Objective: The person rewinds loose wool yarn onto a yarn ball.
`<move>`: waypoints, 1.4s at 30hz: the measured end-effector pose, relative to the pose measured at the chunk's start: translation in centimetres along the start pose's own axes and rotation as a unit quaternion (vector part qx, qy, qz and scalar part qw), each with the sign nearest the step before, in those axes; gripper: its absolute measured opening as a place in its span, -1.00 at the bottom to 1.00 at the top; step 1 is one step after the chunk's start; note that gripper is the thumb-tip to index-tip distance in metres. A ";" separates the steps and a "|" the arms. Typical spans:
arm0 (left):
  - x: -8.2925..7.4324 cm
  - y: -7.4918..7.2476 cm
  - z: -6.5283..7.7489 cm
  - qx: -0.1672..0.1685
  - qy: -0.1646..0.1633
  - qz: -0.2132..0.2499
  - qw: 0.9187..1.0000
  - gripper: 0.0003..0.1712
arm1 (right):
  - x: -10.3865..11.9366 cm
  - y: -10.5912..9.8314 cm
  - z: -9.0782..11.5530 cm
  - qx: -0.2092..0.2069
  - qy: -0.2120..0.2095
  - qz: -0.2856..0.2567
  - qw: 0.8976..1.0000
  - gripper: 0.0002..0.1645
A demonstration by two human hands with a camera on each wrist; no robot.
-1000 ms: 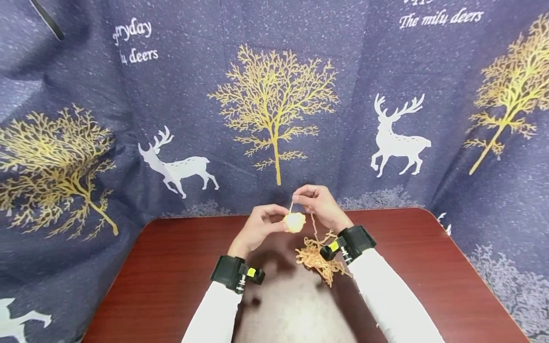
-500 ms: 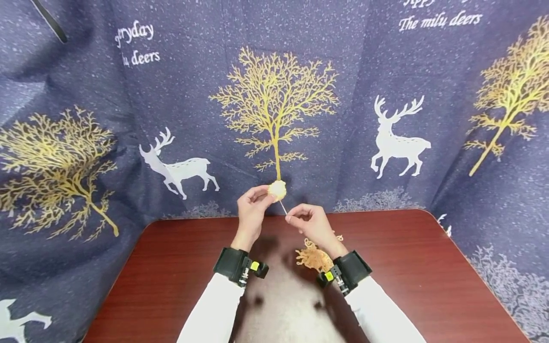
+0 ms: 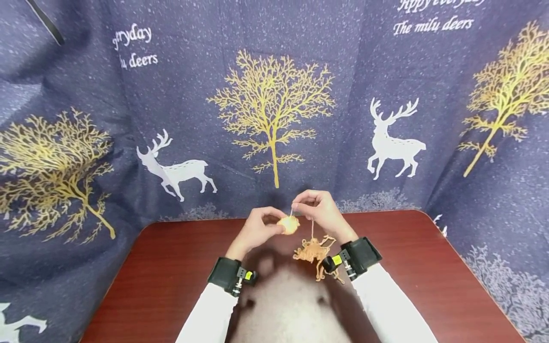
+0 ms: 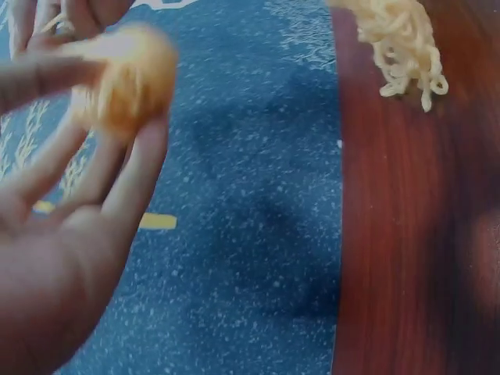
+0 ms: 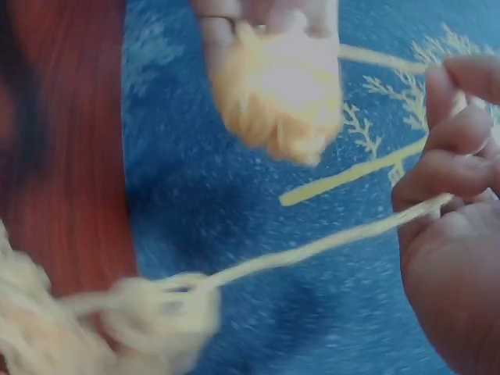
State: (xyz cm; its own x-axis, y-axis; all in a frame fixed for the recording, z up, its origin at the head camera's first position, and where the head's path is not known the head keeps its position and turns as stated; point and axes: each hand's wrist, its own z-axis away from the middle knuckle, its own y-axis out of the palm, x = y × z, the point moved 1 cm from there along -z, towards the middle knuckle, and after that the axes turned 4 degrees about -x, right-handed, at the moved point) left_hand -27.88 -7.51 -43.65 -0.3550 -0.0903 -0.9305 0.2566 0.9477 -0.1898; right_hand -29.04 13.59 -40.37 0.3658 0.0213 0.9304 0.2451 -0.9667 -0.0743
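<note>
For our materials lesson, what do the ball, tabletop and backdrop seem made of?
Ball: likely matte yarn; it looks wound from strands.
Tabletop: perhaps wood or laminate, semi-glossy; grain-like streaks and pale glare show.
Backdrop: probably matte printed fabric; it hangs in folds.

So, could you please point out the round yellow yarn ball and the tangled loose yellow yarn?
Round yellow yarn ball [image 5: 277,100]: right wrist view, middle of its wound surface.
Tangled loose yellow yarn [image 3: 312,250]: head view, middle of the tangle.
</note>
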 end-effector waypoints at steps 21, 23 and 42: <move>-0.6 -0.7 -1.5 -0.155 0.034 0.338 0.928 -0.65 | -5.3 1.8 0.2 -0.040 0.023 0.129 0.991 -0.90; -0.2 -0.4 -1.9 -0.191 0.032 0.316 0.929 -0.68 | -4.9 2.2 0.5 -0.031 0.007 0.163 0.986 -0.94; 4.5 -0.8 -2.8 -0.194 0.006 0.188 0.963 -0.61 | -7.5 0.2 -0.1 -0.058 0.007 0.113 0.992 -0.92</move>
State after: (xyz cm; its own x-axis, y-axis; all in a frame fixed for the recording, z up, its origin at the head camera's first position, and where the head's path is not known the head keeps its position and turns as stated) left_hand -32.21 -7.84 -46.80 -0.3130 0.2825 -0.9068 0.0137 0.9560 0.2931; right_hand -31.81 13.18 -47.36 0.3868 -0.2026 0.8996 0.0526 -0.9691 -0.2409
